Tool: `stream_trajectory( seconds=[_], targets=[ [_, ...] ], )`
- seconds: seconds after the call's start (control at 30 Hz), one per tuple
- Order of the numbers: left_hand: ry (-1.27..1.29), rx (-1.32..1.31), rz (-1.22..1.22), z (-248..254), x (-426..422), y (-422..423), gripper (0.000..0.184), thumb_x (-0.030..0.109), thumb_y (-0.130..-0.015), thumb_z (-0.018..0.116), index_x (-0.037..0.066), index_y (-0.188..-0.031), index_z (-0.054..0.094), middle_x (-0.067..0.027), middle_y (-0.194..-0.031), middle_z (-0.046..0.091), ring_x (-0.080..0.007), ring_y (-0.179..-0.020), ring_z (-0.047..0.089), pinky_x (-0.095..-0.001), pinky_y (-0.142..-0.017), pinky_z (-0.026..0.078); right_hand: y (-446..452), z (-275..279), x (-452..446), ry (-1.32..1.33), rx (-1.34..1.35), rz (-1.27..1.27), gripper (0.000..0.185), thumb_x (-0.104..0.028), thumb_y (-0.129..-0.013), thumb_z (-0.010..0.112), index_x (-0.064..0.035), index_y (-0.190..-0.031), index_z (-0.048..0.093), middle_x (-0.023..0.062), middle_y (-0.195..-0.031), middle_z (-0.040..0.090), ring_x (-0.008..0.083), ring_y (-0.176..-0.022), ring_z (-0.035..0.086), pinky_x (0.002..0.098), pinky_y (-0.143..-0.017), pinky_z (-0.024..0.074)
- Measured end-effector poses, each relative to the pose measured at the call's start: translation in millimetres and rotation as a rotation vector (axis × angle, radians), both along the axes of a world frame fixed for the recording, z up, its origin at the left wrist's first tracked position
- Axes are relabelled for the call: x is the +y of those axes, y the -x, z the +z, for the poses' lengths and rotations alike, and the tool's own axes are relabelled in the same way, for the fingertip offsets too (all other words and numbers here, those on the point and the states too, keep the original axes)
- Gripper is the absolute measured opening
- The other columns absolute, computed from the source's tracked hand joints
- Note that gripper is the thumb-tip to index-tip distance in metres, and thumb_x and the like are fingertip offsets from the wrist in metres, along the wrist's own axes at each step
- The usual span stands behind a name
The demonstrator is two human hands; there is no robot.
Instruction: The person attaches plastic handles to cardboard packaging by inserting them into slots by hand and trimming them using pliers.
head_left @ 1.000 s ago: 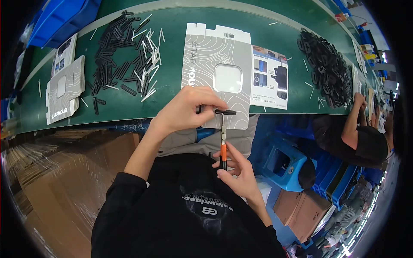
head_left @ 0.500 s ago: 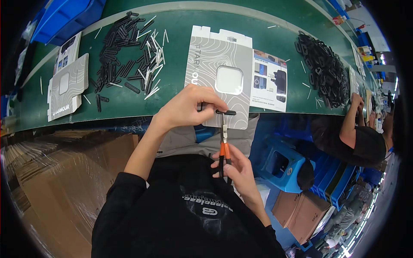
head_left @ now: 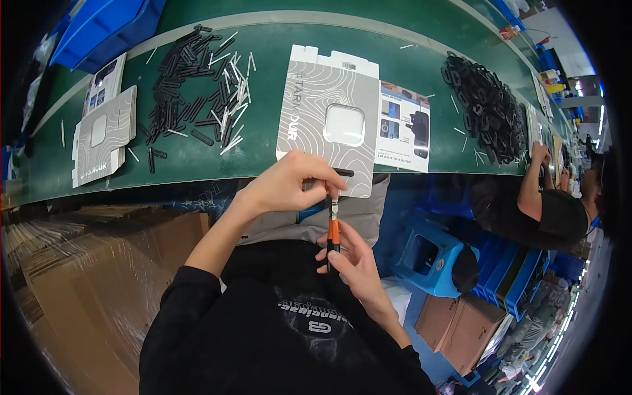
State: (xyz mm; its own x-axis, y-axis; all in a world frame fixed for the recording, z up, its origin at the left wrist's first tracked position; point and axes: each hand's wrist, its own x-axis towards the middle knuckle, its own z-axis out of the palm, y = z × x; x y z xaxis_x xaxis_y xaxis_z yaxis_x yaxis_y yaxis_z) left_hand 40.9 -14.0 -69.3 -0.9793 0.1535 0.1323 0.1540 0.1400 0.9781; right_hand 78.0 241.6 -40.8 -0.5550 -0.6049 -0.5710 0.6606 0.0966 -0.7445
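1. Workbench (head_left: pixel 260 148) with a green top runs across the upper half of the view, its near edge just beyond the person's lap.
2. Brown cardboard (head_left: pixel 125 276), covered in clear film, fills the lower left, below the bench edge.
3. A co-worker (head_left: pixel 559 220) in a dark top sits at the far right, forearms raised to the bench.
4. A blue stool (head_left: pixel 428 263) stands below the bench, right of the person.
5. A blue bin (head_left: pixel 108 33) sits at the upper left.
6. A grey printed box (head_left: pixel 309 92) lies flat before the person, near end jutting over the bench edge; a picture panel (head_left: pixel 403 128) is beside it on the right.
7. Black looped pieces (head_left: pixel 487 112) are heaped to the right, and black strips (head_left: pixel 170 85) to the left, with white sticks (head_left: pixel 238 99) among and beside them.
8. The left hand (head_left: pixel 289 181) has thumb and forefinger pinched together on one black strip (head_left: pixel 343 172), which pokes out past the fingers above the box's near end.
9. The right hand (head_left: pixel 355 263) is wrapped round the orange-and-black handles of pliers (head_left: pixel 334 230), below the left hand.
10. The pliers' tip meets the left fingertips; they partly hide it, so whether it bites the strip I cannot tell.
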Motion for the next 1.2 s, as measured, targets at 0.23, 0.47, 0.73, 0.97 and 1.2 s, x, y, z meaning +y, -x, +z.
stream_trajectory(
  seconds=[0.23, 0.47, 0.73, 0.97, 1.2],
  targets=[
    [-0.212, 0.141, 0.286, -8, -1, 7, 0.032, -0.005, -0.082, 0.064, 0.003, -0.108, 0.082, -0.0032, -0.088, 0.074, -0.0183, -0.072, 0.062, -0.028, -0.067, 0.049, 0, -17, 4, 0.105, -0.068, -0.025, 0.065, -0.008, -0.1, 0.057, -0.0008, -0.163, 0.04, 0.021, -0.141, 0.06, 0.0283, -0.118, 0.066, 0.0391, -0.096, 0.0595],
    [0.498, 0.18, 0.125, 7, 8, 10, 0.024, 0.001, -0.086, 0.071, 0.001, -0.109, 0.079, -0.0063, -0.094, 0.077, -0.0269, -0.076, 0.069, -0.0359, -0.074, 0.056, -4, -40, 7, 0.087, 0.009, -0.002, 0.057, -0.01, -0.1, 0.056, 0.0011, -0.155, 0.047, 0.0192, -0.136, 0.063, 0.0263, -0.117, 0.065, 0.0373, -0.1, 0.0557],
    [0.451, 0.074, 0.052, 23, 30, 31, 0.016, 0.005, -0.087, 0.073, -0.004, -0.099, 0.078, -0.0097, -0.081, 0.076, -0.026, -0.064, 0.066, -0.0359, -0.068, 0.056, 13, -19, 38, -0.18, 0.209, -0.014, 0.044, -0.007, -0.099, 0.061, 0.0032, -0.142, 0.056, 0.0132, -0.117, 0.069, 0.0196, -0.102, 0.064, 0.0286, -0.087, 0.0534],
    [0.216, -0.162, 0.036, 25, 51, 38, 0.017, 0.0, -0.088, 0.073, -0.007, -0.102, 0.079, -0.0058, -0.075, 0.075, -0.0098, -0.059, 0.057, -0.0222, -0.058, 0.048, 16, 7, 62, -0.267, 0.316, 0.009, 0.044, -0.008, -0.097, 0.064, 0.0033, -0.139, 0.06, 0.0101, -0.112, 0.069, 0.0174, -0.095, 0.062, 0.0268, -0.082, 0.0512],
    [0.084, -0.247, 0.057, 18, 49, 44, 0.019, -0.001, -0.088, 0.074, -0.009, -0.104, 0.081, -0.0032, -0.076, 0.075, -0.0036, -0.061, 0.054, -0.0157, -0.057, 0.045, 31, 20, 57, -0.403, 0.341, 0.089, 0.044, -0.008, -0.095, 0.066, 0.0036, -0.137, 0.063, 0.0089, -0.107, 0.07, 0.0161, -0.09, 0.059, 0.026, -0.079, 0.0486]
  ],
)
